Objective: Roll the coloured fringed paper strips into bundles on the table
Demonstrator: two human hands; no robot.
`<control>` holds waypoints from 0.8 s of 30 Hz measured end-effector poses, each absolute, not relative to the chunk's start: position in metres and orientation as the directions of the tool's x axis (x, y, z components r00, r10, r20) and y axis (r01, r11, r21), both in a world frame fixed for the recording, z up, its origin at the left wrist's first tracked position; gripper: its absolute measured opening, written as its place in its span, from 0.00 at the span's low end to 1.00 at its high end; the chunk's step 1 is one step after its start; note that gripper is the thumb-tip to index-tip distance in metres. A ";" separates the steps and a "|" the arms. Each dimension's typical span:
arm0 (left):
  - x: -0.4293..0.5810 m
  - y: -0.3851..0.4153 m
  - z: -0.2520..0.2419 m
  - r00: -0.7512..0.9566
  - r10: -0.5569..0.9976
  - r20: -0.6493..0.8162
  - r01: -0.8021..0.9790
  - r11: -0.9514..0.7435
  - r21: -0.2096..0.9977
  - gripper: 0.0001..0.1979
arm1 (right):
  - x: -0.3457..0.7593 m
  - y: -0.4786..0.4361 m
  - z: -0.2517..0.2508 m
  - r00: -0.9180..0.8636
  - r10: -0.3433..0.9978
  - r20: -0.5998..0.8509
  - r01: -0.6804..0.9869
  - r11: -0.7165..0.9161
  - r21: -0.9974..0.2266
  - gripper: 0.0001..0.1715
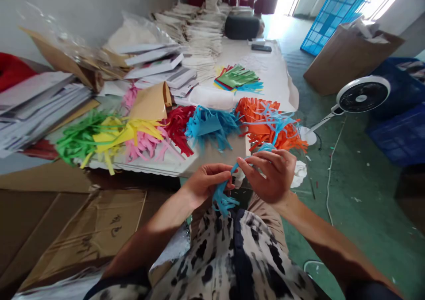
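A blue fringed paper tassel (223,199) is stretched between my two hands above my lap. My left hand (209,180) pinches its narrow middle, and one fringed end hangs below those fingers. My right hand (270,176) has its fingers closed on the band on the other side. Light blue strips also show beyond the right hand, over an orange fringed paper bundle (260,129); whether they belong to the same piece I cannot tell. On the table edge just past my hands lies a blue fringed bundle (209,125), with a dark red one (179,125) beside it.
Pink, yellow (124,131) and green fringed bundles (79,136) line the table's left front. Behind them are paper stacks (162,74) and a multicoloured fringe pile (239,77). A white fan (361,97) stands right, near a large cardboard box (348,58). Flattened cardboard (109,220) lies lower left.
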State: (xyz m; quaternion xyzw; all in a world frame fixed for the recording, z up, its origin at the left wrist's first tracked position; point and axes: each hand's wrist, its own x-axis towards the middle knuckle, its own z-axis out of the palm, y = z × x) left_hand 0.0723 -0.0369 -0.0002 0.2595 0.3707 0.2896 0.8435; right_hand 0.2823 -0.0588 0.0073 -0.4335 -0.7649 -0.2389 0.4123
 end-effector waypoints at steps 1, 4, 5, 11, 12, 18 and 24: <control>0.073 -0.035 0.000 0.570 0.677 -0.466 -0.280 0.693 0.664 0.23 | 0.283 -0.058 0.010 -0.293 0.488 0.822 0.851 0.525 -0.008 0.13; 0.076 -0.024 0.004 0.601 0.671 -0.434 -0.205 0.655 0.728 0.20 | 0.282 -0.054 0.017 -0.225 0.589 0.776 0.811 0.555 -0.186 0.12; 0.078 -0.019 0.006 0.594 0.694 -0.408 -0.181 0.609 0.772 0.19 | 0.281 -0.053 0.021 -0.173 0.638 0.750 0.781 0.553 -0.291 0.10; 0.087 0.006 0.030 0.494 0.870 -0.001 -0.177 0.101 0.979 0.09 | 0.274 -0.040 0.047 0.076 0.879 0.471 0.409 0.403 -0.819 0.04; 0.089 0.008 0.033 0.491 0.871 0.027 -0.193 0.078 0.978 0.08 | 0.274 -0.038 0.051 0.090 0.880 0.466 0.377 0.403 -0.834 0.04; 0.106 0.012 0.048 0.294 0.947 0.130 -0.363 -0.015 0.932 0.07 | 0.272 -0.026 0.048 -0.024 0.866 0.500 0.364 0.473 -0.802 0.17; 0.090 0.048 0.070 0.051 0.970 0.239 -0.607 -0.160 0.779 0.13 | 0.275 -0.033 -0.008 -0.438 0.859 0.266 0.462 0.469 -0.753 0.14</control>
